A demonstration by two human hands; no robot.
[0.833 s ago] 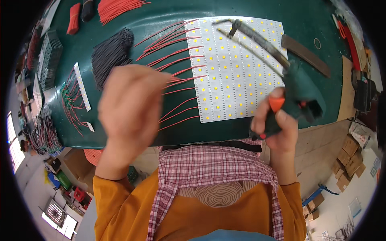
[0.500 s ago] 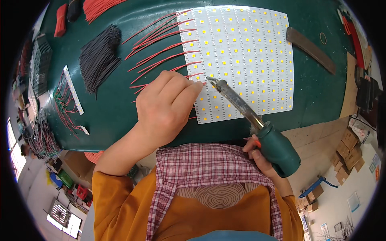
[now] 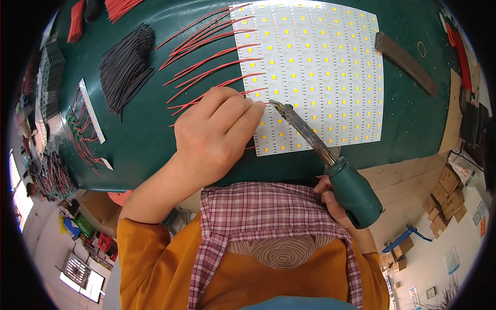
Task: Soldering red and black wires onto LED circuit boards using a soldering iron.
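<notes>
A white LED panel (image 3: 328,80) with rows of yellow chips lies on the green tabletop. Red wires (image 3: 209,63) run leftward from pads along its left edge. Over that edge, my left hand (image 3: 214,137) is closed in a pinch on a red wire (image 3: 266,104), whose end pokes out past the fingertips; most of it is hidden under the hand. A soldering iron (image 3: 355,192) with a green handle slants across the panel, its tip close to that wire end. Curled at the handle, my right hand (image 3: 333,201) holds the iron and is partly covered by it.
Left of the panel lie a bundle of black wires (image 3: 125,70) and a small LED strip (image 3: 93,111) with wires. A brown bar (image 3: 405,63) rests across the panel's right edge, with a rubber band (image 3: 421,49) beyond. Red wire bundles (image 3: 76,20) sit at the far left.
The panel and its wires appear slightly higher and farther right in the picture. The iron's tip has shifted slightly right, its handle slightly left. Both hands keep their grips.
</notes>
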